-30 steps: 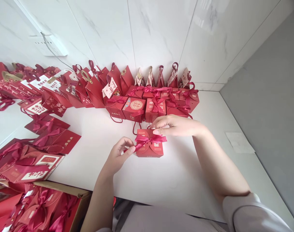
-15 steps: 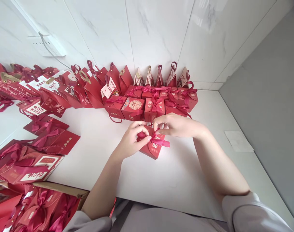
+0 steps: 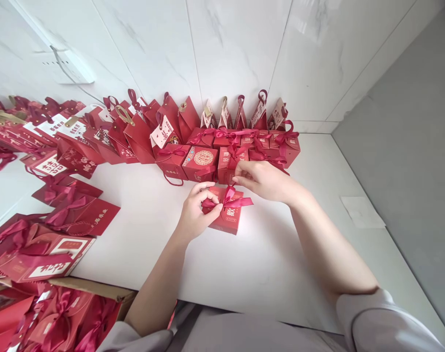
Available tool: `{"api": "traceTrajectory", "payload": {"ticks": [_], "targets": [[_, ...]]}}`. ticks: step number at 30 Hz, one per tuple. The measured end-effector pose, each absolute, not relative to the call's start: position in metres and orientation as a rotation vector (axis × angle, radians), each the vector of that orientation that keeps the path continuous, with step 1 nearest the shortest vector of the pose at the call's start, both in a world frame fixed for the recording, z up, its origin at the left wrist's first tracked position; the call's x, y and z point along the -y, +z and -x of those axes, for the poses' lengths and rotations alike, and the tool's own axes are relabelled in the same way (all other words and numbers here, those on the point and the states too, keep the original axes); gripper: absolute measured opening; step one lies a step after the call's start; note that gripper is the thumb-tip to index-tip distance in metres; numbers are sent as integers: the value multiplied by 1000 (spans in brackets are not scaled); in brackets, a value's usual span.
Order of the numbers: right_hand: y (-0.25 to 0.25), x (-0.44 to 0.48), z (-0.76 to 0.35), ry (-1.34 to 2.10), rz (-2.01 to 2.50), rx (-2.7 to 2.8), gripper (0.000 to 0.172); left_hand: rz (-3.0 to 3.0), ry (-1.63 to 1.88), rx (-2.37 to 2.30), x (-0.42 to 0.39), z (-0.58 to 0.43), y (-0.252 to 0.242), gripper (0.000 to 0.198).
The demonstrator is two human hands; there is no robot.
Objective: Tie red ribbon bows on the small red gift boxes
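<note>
A small red gift box (image 3: 227,216) with gold characters sits on the white counter (image 3: 244,259), a pink ribbon bow (image 3: 232,200) on top. My left hand (image 3: 197,211) is curled at the box's left side, fingers pinching the left ribbon loop. My right hand (image 3: 261,180) reaches in from the right, thumb and forefinger pinched on the ribbon at the top of the bow.
Rows of finished red boxes (image 3: 203,164) and red handled bags (image 3: 141,134) line the marble wall behind. Flat red boxes with ribbons (image 3: 79,215) lie at the left. A cardboard carton (image 3: 61,313) of red boxes stands at the lower left. A wall socket (image 3: 74,66) is mounted upper left.
The left hand moved from the ribbon's far end in to the box. Both hands have worked the ribbon into a bow, and the box has shifted slightly toward the back row.
</note>
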State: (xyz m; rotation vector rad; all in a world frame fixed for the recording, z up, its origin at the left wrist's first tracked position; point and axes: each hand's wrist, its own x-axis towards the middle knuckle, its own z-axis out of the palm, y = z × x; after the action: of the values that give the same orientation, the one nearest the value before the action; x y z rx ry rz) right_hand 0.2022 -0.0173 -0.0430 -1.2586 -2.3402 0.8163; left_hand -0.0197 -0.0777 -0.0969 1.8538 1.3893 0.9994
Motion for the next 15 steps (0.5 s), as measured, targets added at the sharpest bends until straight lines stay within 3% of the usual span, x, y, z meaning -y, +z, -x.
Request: {"api": "traceTrajectory", "payload": {"ticks": [4, 10, 15], "targets": [[-38, 20, -209, 965, 1508, 2525, 32, -1809, 1009, -1420, 77, 19, -98, 6], [-37, 18, -214, 1207, 1432, 2537, 21, -1816, 1021, -1420, 77, 17, -100, 5], [-34, 20, -214, 1265, 1161, 2496, 35, -1813, 1082, -1475, 75, 18, -105, 8]]}}
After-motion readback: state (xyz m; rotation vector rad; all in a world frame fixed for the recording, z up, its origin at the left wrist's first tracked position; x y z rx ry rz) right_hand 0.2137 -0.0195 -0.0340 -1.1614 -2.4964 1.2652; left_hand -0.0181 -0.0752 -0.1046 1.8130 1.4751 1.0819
